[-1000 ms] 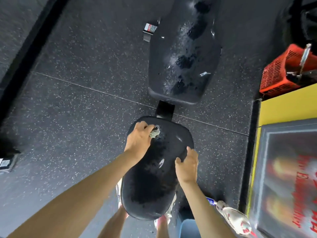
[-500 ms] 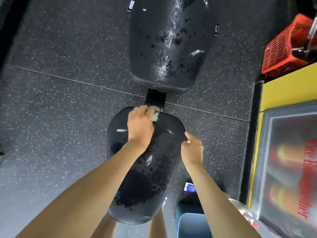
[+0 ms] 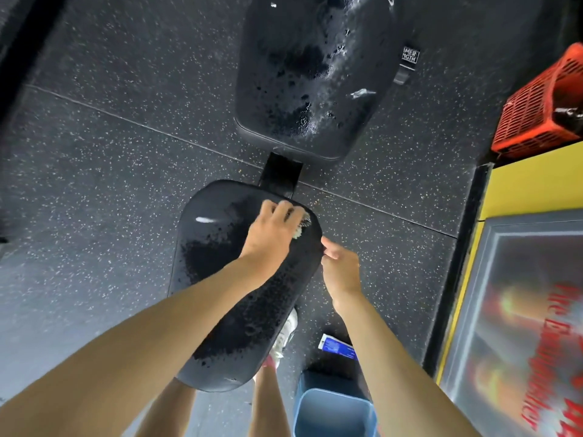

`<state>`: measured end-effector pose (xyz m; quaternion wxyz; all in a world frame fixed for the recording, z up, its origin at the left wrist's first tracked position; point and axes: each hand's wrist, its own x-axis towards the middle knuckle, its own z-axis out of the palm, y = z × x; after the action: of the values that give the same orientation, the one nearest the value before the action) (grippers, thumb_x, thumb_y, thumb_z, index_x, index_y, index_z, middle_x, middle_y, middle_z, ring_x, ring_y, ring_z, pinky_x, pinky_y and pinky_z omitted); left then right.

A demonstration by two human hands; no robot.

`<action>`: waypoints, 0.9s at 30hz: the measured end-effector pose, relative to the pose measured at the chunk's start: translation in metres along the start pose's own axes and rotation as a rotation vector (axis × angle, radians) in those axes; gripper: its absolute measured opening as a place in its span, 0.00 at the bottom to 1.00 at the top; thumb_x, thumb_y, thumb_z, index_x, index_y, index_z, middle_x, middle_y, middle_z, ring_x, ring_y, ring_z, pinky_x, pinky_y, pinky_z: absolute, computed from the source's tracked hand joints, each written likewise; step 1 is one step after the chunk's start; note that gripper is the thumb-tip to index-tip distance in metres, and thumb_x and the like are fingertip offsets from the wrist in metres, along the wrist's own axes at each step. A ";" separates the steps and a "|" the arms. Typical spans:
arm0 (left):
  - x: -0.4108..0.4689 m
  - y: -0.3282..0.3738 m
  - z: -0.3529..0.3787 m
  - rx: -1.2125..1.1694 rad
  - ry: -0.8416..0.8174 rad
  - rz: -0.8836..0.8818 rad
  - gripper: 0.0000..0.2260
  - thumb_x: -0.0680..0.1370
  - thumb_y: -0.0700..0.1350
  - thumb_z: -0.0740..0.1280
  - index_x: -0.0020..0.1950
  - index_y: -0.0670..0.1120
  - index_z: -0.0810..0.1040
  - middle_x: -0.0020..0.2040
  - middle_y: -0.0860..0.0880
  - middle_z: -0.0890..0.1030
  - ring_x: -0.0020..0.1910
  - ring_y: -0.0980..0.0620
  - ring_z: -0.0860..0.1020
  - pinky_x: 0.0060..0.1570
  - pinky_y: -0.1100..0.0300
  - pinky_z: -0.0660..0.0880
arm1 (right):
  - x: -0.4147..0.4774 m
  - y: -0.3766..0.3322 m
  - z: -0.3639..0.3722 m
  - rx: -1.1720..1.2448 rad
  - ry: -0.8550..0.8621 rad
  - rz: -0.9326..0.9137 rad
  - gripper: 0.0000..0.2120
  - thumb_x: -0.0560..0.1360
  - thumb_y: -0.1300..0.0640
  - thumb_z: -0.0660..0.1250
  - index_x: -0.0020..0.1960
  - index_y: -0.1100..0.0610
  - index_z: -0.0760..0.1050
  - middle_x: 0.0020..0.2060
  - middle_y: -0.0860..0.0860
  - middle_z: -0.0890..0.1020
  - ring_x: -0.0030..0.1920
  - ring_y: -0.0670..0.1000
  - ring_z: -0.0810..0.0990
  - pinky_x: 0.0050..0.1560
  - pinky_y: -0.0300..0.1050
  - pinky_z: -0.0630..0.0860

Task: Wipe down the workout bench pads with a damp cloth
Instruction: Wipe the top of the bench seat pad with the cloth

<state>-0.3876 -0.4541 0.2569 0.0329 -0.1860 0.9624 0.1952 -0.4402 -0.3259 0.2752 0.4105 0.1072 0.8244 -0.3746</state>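
Seat pad (image 3: pixel 214 247), black and beaded with wet patches, fills the middle of the frame. Our left forearm crosses it and hides part of its surface. At its upper right corner we press the cloth (image 3: pixel 301 228) onto the pad with our left hand (image 3: pixel 271 231). The fingers are curled over it, so only a pale scrap shows past the knuckles. Our right hand (image 3: pixel 340 266) sits at the pad's right edge, thumb on the rim, the fingers curled down under it and out of sight.

Just above, a black frame bar (image 3: pixel 280 176) joins the seat to the back pad (image 3: pixel 303 74). That pad lies in the upper centre, streaked with droplets and cut off by the top edge. A tag (image 3: pixel 410 55) on its right side shows only part of its lettering.

Speckled rubber floor (image 3: pixel 110 152) lies all round. Below the seat's right side a white shoe (image 3: pixel 287 332) peeks out, mostly hidden by the pad. Near it lie a blue-and-white packet (image 3: pixel 337 346), its print too blurred to read, and a blue bin (image 3: pixel 334 414) cut off at the bottom edge. At the upper right a red basket (image 3: pixel 536 105) is cropped by the frame. Below it a yellow surface (image 3: pixel 530 178) borders a blurred picture (image 3: pixel 520 310) with red lettering.
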 end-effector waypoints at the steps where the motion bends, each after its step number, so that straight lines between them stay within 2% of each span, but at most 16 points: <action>1: -0.001 -0.002 0.000 0.040 -0.034 0.164 0.30 0.58 0.26 0.71 0.58 0.43 0.78 0.49 0.44 0.77 0.45 0.42 0.74 0.27 0.58 0.74 | 0.001 0.001 0.000 -0.008 -0.013 -0.014 0.25 0.76 0.71 0.53 0.70 0.57 0.71 0.66 0.55 0.75 0.62 0.53 0.77 0.56 0.40 0.75; 3: 0.008 -0.014 -0.007 0.035 -0.098 0.194 0.28 0.62 0.26 0.70 0.61 0.43 0.76 0.53 0.43 0.75 0.50 0.42 0.73 0.31 0.55 0.77 | 0.003 0.004 0.001 0.012 -0.039 -0.028 0.25 0.77 0.71 0.53 0.70 0.58 0.70 0.67 0.55 0.74 0.65 0.51 0.75 0.62 0.40 0.72; 6: 0.019 -0.015 -0.009 -0.083 0.100 -0.321 0.26 0.72 0.26 0.62 0.66 0.44 0.73 0.58 0.43 0.72 0.56 0.42 0.67 0.40 0.56 0.72 | 0.004 0.007 0.002 0.061 -0.047 -0.014 0.27 0.76 0.73 0.51 0.71 0.58 0.70 0.67 0.54 0.75 0.55 0.46 0.79 0.53 0.34 0.75; 7: 0.018 -0.004 -0.010 -0.091 0.093 -0.346 0.25 0.72 0.27 0.61 0.67 0.46 0.72 0.59 0.44 0.71 0.56 0.43 0.67 0.41 0.58 0.71 | 0.006 0.008 0.002 0.076 -0.045 0.001 0.27 0.75 0.73 0.51 0.70 0.58 0.71 0.66 0.53 0.75 0.54 0.45 0.79 0.52 0.34 0.75; 9: 0.010 0.019 -0.004 -0.046 -0.044 -0.037 0.24 0.71 0.30 0.64 0.65 0.48 0.73 0.57 0.47 0.72 0.56 0.45 0.68 0.38 0.59 0.73 | 0.008 0.010 0.005 0.129 -0.034 0.057 0.26 0.74 0.73 0.52 0.68 0.58 0.73 0.61 0.51 0.78 0.58 0.47 0.77 0.60 0.38 0.71; 11: 0.002 0.023 -0.001 0.011 -0.168 0.333 0.23 0.66 0.32 0.70 0.59 0.46 0.76 0.51 0.48 0.75 0.50 0.47 0.73 0.33 0.60 0.75 | 0.007 0.011 0.009 0.249 -0.024 0.142 0.23 0.74 0.73 0.54 0.66 0.61 0.72 0.53 0.53 0.78 0.56 0.49 0.75 0.70 0.52 0.66; 12: 0.005 0.017 -0.002 0.035 -0.171 0.415 0.22 0.65 0.31 0.71 0.57 0.46 0.77 0.49 0.48 0.76 0.48 0.47 0.74 0.32 0.60 0.75 | 0.006 0.013 0.009 0.305 -0.027 0.175 0.25 0.75 0.73 0.55 0.69 0.59 0.69 0.56 0.55 0.78 0.58 0.50 0.75 0.71 0.56 0.64; 14: 0.016 0.004 -0.004 0.055 -0.161 0.315 0.24 0.68 0.30 0.67 0.62 0.46 0.75 0.54 0.47 0.74 0.54 0.46 0.71 0.36 0.59 0.73 | 0.001 0.014 0.007 0.388 -0.046 0.220 0.30 0.76 0.75 0.53 0.76 0.56 0.58 0.67 0.54 0.73 0.62 0.49 0.73 0.72 0.56 0.63; 17: 0.024 0.010 -0.006 -0.066 -0.049 -0.185 0.26 0.72 0.30 0.63 0.68 0.48 0.70 0.60 0.46 0.69 0.59 0.45 0.65 0.43 0.57 0.75 | 0.002 0.017 0.007 0.428 -0.055 0.210 0.33 0.75 0.79 0.49 0.77 0.59 0.53 0.72 0.57 0.67 0.68 0.51 0.70 0.72 0.53 0.63; 18: 0.021 0.019 -0.007 -0.057 -0.059 -0.170 0.26 0.72 0.30 0.64 0.67 0.49 0.70 0.61 0.46 0.69 0.59 0.45 0.65 0.43 0.57 0.76 | 0.005 0.019 0.008 0.432 -0.046 0.211 0.33 0.75 0.79 0.49 0.77 0.59 0.54 0.71 0.57 0.68 0.68 0.51 0.70 0.71 0.51 0.64; 19: 0.016 0.026 -0.003 -0.037 -0.100 -0.033 0.24 0.72 0.31 0.66 0.65 0.49 0.71 0.59 0.46 0.70 0.58 0.45 0.67 0.41 0.59 0.76 | 0.006 0.021 0.010 0.426 -0.036 0.212 0.31 0.75 0.78 0.50 0.75 0.59 0.59 0.68 0.56 0.72 0.65 0.50 0.72 0.68 0.47 0.68; 21: 0.002 0.031 0.007 0.026 -0.206 0.376 0.19 0.66 0.33 0.72 0.55 0.46 0.77 0.51 0.47 0.75 0.49 0.46 0.72 0.32 0.61 0.76 | 0.004 0.019 0.012 0.395 -0.019 0.191 0.24 0.76 0.76 0.53 0.65 0.57 0.71 0.54 0.53 0.80 0.52 0.47 0.77 0.53 0.39 0.74; 22: 0.000 0.025 0.009 0.041 -0.232 0.528 0.18 0.64 0.32 0.74 0.51 0.44 0.79 0.46 0.47 0.76 0.44 0.46 0.74 0.30 0.60 0.75 | 0.004 0.019 0.012 0.377 -0.020 0.182 0.23 0.75 0.76 0.54 0.63 0.56 0.72 0.51 0.52 0.80 0.50 0.47 0.77 0.50 0.38 0.74; 23: 0.004 0.018 0.008 0.044 -0.243 0.608 0.17 0.63 0.32 0.74 0.50 0.42 0.79 0.45 0.46 0.76 0.43 0.46 0.74 0.30 0.59 0.75 | 0.003 0.019 0.011 0.381 -0.027 0.188 0.26 0.75 0.77 0.54 0.67 0.57 0.70 0.53 0.52 0.80 0.53 0.47 0.78 0.54 0.40 0.75; 25: 0.015 0.008 0.003 0.074 -0.240 0.521 0.20 0.68 0.30 0.70 0.58 0.43 0.77 0.51 0.45 0.75 0.51 0.45 0.72 0.35 0.61 0.72 | -0.002 0.017 0.007 0.435 -0.038 0.217 0.34 0.76 0.78 0.54 0.77 0.56 0.55 0.66 0.55 0.74 0.65 0.51 0.74 0.68 0.48 0.69; 27: 0.023 0.008 -0.003 0.001 -0.139 0.110 0.25 0.71 0.29 0.64 0.66 0.45 0.71 0.59 0.44 0.70 0.58 0.45 0.67 0.38 0.59 0.69 | -0.005 0.016 0.005 0.471 -0.029 0.236 0.37 0.75 0.79 0.53 0.78 0.56 0.46 0.72 0.59 0.67 0.70 0.54 0.68 0.72 0.54 0.63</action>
<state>-0.4121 -0.4560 0.2591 0.0891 -0.1190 0.9666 0.2087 -0.4261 -0.3177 0.2678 0.4269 0.2899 0.6902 -0.5073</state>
